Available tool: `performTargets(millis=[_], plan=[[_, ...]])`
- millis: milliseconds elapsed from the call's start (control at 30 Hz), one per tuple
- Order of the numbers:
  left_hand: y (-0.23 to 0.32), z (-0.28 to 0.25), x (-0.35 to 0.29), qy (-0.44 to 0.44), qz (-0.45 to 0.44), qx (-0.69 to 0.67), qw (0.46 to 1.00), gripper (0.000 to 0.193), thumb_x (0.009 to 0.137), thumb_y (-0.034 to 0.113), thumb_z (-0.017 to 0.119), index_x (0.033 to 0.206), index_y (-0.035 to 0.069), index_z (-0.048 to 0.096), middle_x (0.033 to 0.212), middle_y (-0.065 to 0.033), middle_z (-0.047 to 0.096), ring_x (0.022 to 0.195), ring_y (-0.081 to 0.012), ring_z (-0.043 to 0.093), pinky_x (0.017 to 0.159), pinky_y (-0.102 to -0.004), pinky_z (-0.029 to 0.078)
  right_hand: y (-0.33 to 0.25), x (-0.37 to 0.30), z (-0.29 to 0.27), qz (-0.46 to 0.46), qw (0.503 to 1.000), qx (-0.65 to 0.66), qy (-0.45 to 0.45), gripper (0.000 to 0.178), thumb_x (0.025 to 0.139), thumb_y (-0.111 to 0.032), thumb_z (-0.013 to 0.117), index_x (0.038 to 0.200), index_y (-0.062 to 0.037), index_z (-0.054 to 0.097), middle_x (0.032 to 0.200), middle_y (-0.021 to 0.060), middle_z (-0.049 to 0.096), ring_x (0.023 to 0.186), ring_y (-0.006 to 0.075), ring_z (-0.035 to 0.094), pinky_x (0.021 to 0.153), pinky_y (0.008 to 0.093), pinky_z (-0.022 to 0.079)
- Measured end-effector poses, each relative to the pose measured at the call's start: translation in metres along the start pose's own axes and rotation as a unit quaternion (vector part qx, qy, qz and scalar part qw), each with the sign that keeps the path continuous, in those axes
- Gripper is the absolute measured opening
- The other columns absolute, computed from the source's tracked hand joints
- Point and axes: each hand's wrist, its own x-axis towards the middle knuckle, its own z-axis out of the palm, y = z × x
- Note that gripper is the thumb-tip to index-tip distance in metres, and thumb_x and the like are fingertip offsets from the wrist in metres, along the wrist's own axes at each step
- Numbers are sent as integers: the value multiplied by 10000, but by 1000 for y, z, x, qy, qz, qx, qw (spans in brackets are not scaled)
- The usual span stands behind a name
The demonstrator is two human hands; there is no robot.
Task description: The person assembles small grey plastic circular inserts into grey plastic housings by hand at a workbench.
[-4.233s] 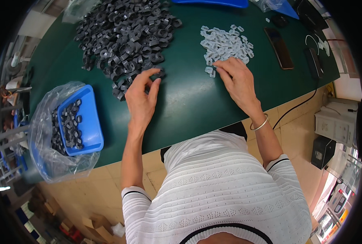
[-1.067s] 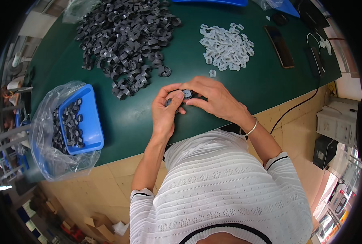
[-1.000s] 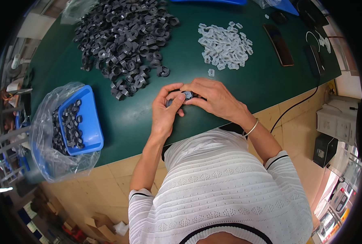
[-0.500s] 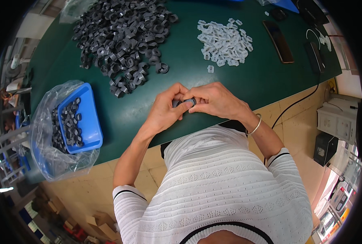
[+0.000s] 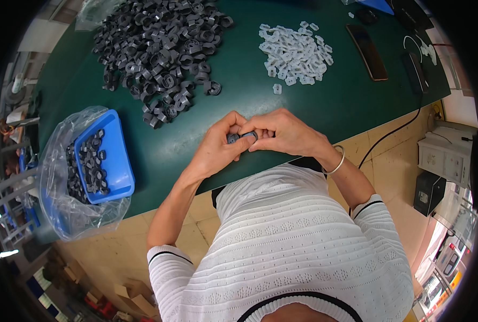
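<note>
Pinching hands around small dark ring

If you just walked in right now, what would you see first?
The big heap of dark grey rings at the back left of the green table, with a smaller pile of white pieces to its right. At the front edge, the left hand and right hand pinch one small dark part together. A blue tray of finished rings sits far left.
</note>
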Motion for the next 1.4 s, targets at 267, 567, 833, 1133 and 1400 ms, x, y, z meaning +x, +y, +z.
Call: performTargets(millis=[267, 567, 833, 1133, 1400], plan=[[5, -1, -3, -17, -26, -62, 998, 123, 907, 92, 634, 955, 55, 527, 776, -7, 615, 530, -30, 445, 464, -182, 339, 1, -2, 4, 7, 1000, -15, -2, 274, 741, -88, 771, 993, -53, 670, 626, 56, 529, 562, 180, 525, 535, 329, 423], [-6, 6, 1, 9, 18, -31, 999, 91, 916, 54, 567, 992, 26, 525, 800, -24, 604, 528, -33, 447, 457, -195, 355, 0, -3, 5, -7, 999, -8, 36, 297, 757, -46, 774, 1040, -42, 686, 675, 30, 592, 580, 87, 527, 529, 255, 432], [-21, 22, -7, 93, 36, -234, 967, 171, 1009, 198, 509, 1003, 30, 544, 833, -100, 653, 451, -30, 409, 378, -161, 269, 2, -1, 5, 140, 985, 84, 50, 300, 986, -259, 530, 879, -5, 647, 638, 24, 594, 574, 73, 532, 481, 258, 428], [-29, 24, -5, 98, 22, -315, 944, 184, 998, 197, 540, 1007, 14, 555, 794, -101, 655, 441, -37, 426, 348, -181, 251, -11, 1, 14, 71, 987, -3, 141, 125, 857, -75, 630, 927, 28, 630, 712, 49, 635, 632, 74, 595, 565, 233, 499], [-30, 33, -9, 132, 18, -278, 951, 172, 991, 191, 551, 967, 24, 581, 747, -61, 622, 438, -36, 403, 367, -183, 249, -5, -1, 26, 50, 976, -118, 177, 128, 797, -42, 640, 909, 18, 625, 693, 73, 649, 552, 111, 602, 530, 257, 492]])
